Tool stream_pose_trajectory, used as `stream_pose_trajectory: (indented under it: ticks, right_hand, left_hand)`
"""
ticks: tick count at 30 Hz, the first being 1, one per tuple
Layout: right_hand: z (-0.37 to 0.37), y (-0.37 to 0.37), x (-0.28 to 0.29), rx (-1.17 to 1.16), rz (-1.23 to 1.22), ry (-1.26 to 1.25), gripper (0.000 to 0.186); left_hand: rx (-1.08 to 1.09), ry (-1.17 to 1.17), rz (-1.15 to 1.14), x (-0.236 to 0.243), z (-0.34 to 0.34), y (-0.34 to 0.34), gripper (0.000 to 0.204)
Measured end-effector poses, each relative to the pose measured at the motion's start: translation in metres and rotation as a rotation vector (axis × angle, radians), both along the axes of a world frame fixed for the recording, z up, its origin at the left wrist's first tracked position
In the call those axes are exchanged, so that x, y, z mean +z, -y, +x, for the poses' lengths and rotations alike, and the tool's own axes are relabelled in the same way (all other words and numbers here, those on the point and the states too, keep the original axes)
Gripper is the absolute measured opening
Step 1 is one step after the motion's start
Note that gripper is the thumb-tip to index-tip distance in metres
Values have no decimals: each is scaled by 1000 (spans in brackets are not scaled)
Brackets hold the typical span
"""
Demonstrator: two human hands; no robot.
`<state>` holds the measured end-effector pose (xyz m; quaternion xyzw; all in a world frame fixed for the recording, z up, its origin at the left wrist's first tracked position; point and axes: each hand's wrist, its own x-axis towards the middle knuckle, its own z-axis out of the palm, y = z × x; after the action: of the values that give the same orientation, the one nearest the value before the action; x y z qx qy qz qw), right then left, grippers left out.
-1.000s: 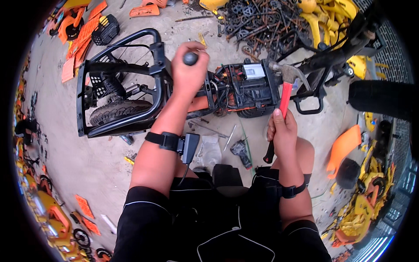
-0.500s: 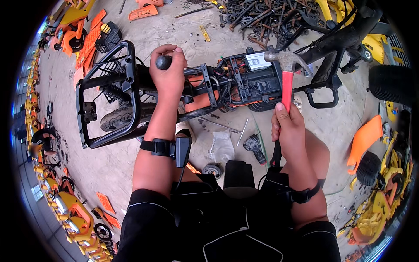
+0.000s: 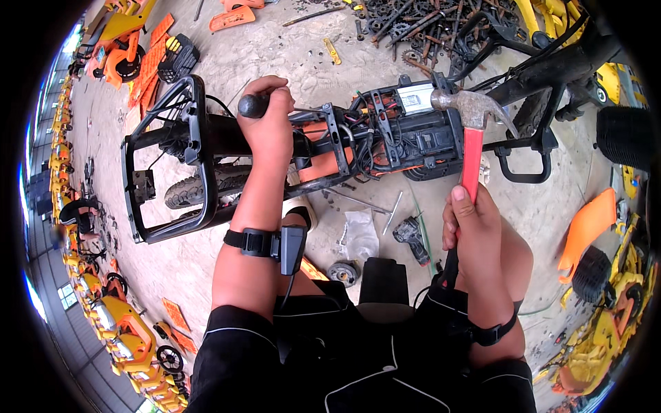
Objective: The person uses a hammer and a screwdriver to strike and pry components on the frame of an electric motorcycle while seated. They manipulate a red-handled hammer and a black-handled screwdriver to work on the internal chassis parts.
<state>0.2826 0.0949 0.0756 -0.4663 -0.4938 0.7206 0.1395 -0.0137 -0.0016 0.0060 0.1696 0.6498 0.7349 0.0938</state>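
My left hand (image 3: pixel 267 134) is closed around a rod-like tool with a dark, rounded butt (image 3: pixel 253 105); a thin shaft seems to run from it toward the vehicle, its tip lost among the parts. The hand is over the left half of a stripped black vehicle frame (image 3: pixel 200 155) with orange panels. My right hand (image 3: pixel 475 224) grips a claw hammer (image 3: pixel 473 155) by its red and black handle. The steel head is raised in front of the frame's right part, by a black box (image 3: pixel 430 141) with wires and a silver module (image 3: pixel 416 99).
On the floor lie a cordless drill (image 3: pixel 411 239), a T-shaped rod (image 3: pixel 392 212), a clear plastic bag (image 3: pixel 360 234) and a round metal part (image 3: pixel 342 274). Rusty gears and shafts (image 3: pixel 420 27) are heaped beyond the frame. Orange and yellow panels (image 3: pixel 586 230) lie along both sides.
Both hands and the scene have shifted slightly right in view. The hammer head sits a little lower and more tilted, and the tool's butt in my left hand points more to the left.
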Motion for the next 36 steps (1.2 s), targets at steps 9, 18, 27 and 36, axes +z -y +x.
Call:
stream_pose_trajectory:
  ticks: [9, 18, 27, 36]
  right_hand:
    - [3, -7, -1, 7, 57, 1, 23]
    - [1, -9, 4, -4, 57, 5, 23]
    - [2, -9, 0, 22, 58, 35, 21]
    - [-7, 14, 4, 65, 155, 41, 18]
  left_hand:
    - [-57, -18, 20, -3, -1, -5, 13]
    - [-104, -48, 62, -6, -4, -6, 12]
    - [-238, -163, -37, -19, -11, -6, 5]
    - [-228, -77, 31, 5, -4, -4, 9]
